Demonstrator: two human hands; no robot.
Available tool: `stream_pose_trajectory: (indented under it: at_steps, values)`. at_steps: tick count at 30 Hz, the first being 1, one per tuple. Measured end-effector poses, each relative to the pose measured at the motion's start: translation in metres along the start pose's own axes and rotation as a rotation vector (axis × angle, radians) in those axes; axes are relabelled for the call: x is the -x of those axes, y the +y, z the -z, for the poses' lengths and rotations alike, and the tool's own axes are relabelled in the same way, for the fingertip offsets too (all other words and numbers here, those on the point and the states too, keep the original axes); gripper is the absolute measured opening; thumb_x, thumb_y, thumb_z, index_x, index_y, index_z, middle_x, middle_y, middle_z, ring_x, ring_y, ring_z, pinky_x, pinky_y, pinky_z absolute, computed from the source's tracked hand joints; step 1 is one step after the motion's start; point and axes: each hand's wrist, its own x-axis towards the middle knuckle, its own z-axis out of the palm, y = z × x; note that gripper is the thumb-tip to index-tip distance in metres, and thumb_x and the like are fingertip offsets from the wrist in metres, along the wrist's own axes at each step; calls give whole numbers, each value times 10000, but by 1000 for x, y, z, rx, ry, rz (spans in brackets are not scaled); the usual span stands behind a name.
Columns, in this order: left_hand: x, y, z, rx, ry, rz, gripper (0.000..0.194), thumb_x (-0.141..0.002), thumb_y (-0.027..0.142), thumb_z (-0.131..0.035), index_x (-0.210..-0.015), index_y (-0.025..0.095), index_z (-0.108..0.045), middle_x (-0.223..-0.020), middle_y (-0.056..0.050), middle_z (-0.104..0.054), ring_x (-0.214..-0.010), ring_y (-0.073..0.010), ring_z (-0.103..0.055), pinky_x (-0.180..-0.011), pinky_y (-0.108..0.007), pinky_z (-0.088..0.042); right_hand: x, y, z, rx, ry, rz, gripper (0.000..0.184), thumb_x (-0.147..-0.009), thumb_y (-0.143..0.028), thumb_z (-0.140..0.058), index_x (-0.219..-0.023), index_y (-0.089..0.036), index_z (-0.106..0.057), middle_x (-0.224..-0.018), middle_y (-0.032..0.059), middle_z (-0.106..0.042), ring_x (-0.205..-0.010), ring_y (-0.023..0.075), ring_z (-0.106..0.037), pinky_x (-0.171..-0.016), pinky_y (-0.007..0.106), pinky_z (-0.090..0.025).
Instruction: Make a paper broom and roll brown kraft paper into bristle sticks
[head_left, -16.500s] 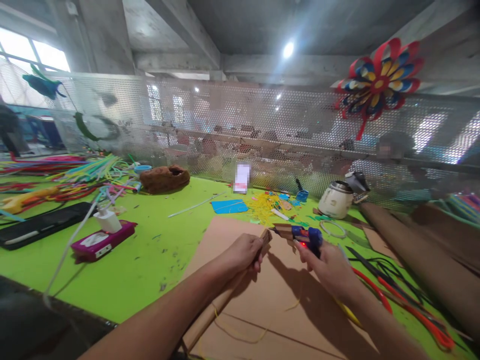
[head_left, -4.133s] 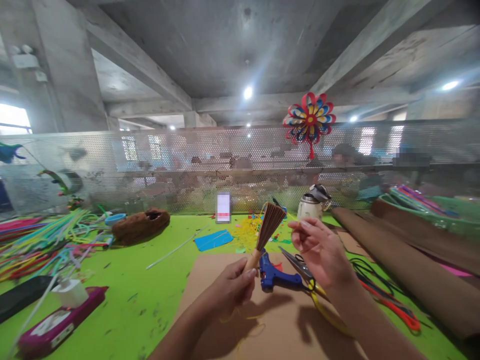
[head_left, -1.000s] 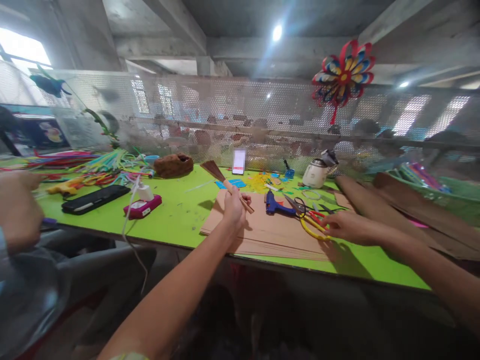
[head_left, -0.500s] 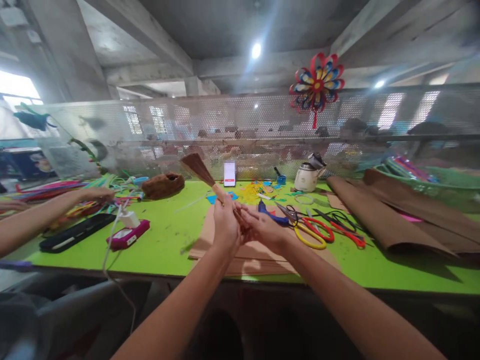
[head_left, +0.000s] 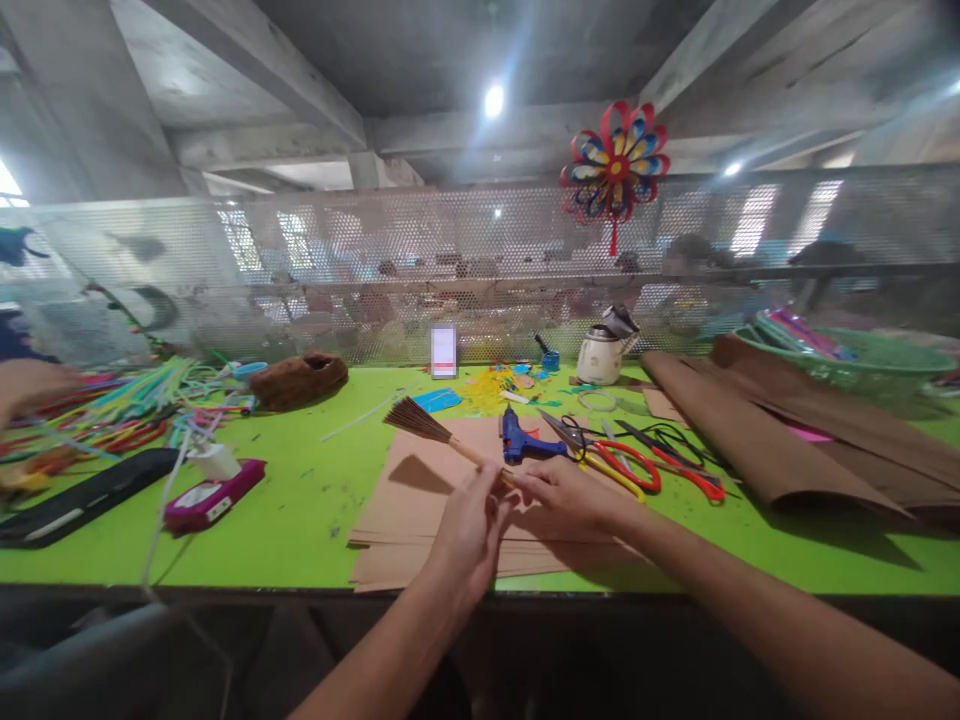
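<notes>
A small brown broom-like bundle [head_left: 420,418] fans out toward the upper left, with a pale tan handle [head_left: 466,452]. My left hand [head_left: 471,520] is closed around the handle's lower part. Fingertips of my right hand [head_left: 562,490] pinch the handle's end beside the left fingers; the very tip is hidden. Both hands are over a stack of brown kraft paper [head_left: 390,520]. Just beyond the right hand lie a blue glue gun [head_left: 525,440] and several scissors, among them a red-handled pair [head_left: 637,470].
A phone [head_left: 443,352] stands upright at the back by yellow scraps [head_left: 491,390]. Rolled brown paper [head_left: 750,430] and a green basket [head_left: 885,365] are on the right. A purple power strip [head_left: 214,495], coloured strips [head_left: 142,400] and another person's hand [head_left: 30,390] are at left.
The bundle has tilted from steep to nearly level, its fanned end now lower. Both hands have come slightly lower and nearer. The view has shifted, and the other person's arm is mostly out of sight.
</notes>
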Motion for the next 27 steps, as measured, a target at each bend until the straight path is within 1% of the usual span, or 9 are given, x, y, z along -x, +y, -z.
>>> stream_pose_trajectory:
  at_steps: [3, 6, 8, 10, 12, 15, 19, 24, 27]
  values:
    - [22, 5, 17, -125, -8, 115, 295, -736, 225, -686, -994, 127, -583, -965, -118, -654, -920, -206, -630, -820, -310, -483, 4, 11, 13, 71, -98, -78, 482, -894, -488, -380, -648, -155, -626, -544, -18, -488, -505, 106, -385, -503, 228, -293]
    - [33, 17, 35, -360, -41, 41, 379, -745, 272, -676, -1101, 188, -580, -1075, -103, -617, -901, -206, -623, -815, -345, -486, -1, 16, 16, 123, -196, -123, 491, -883, -497, -389, -593, -158, -593, -491, -21, -445, -458, 104, -360, -465, 230, -275]
    - [27, 25, 43, -617, -105, -128, 255, -789, 283, -607, -1028, 193, -609, -1044, -102, -609, -836, -208, -618, -769, -356, -489, -7, 15, 14, 150, -238, -119, 491, -887, -496, -379, -599, -159, -590, -500, -13, -463, -464, 109, -384, -475, 234, -290]
    - [15, 31, 47, -874, -177, -407, 199, -830, 245, -526, -1003, 202, -613, -1076, -106, -580, -920, -228, -584, -817, -370, -463, -14, 13, 11, 182, -259, -109, 497, -898, -492, -357, -611, -159, -589, -518, -3, -488, -481, 117, -412, -490, 240, -301]
    - [0, 33, 47, -1190, -374, -646, 191, -791, 179, -546, -967, 198, -617, -1058, -116, -580, -1036, -271, -516, -928, -411, -381, -19, 12, 8, 222, -265, -103, 496, -905, -482, -348, -608, -157, -578, -533, 7, -504, -501, 126, -436, -500, 246, -303]
    - [-16, 32, 44, -1477, -586, -809, 170, -804, 129, -476, -915, 193, -587, -918, -111, -574, -928, -264, -513, -890, -413, -366, -21, 12, 10, 280, -256, -90, 447, -901, -452, -380, -623, -156, -566, -584, 21, -545, -559, 139, -479, -526, 247, -317]
    - [-30, 26, 45, -1597, -746, -870, 115, -812, 122, -453, -795, 191, -544, -808, -94, -530, -802, -238, -484, -798, -379, -370, -14, 13, 16, 311, -252, -114, 376, -897, -428, -412, -699, -161, -588, -611, 16, -594, -573, 139, -529, -528, 232, -345]
    - [-44, 24, 48, -1665, -703, -837, 132, -853, 134, -434, -813, 183, -550, -790, -67, -512, -715, -189, -439, -682, -309, -371, 10, 17, 23, 371, -134, -179, 306, -889, -391, -440, -817, -165, -633, -729, 50, -668, -649, 161, -581, -549, 237, -364]
    - [-46, 25, 47, -1750, -690, -862, 158, -894, 163, -407, -842, 179, -556, -811, -63, -521, -727, -178, -439, -668, -290, -372, 34, 16, 28, 438, -53, -216, 255, -867, -337, -473, -802, -163, -647, -758, 75, -670, -680, 186, -579, -601, 273, -386]
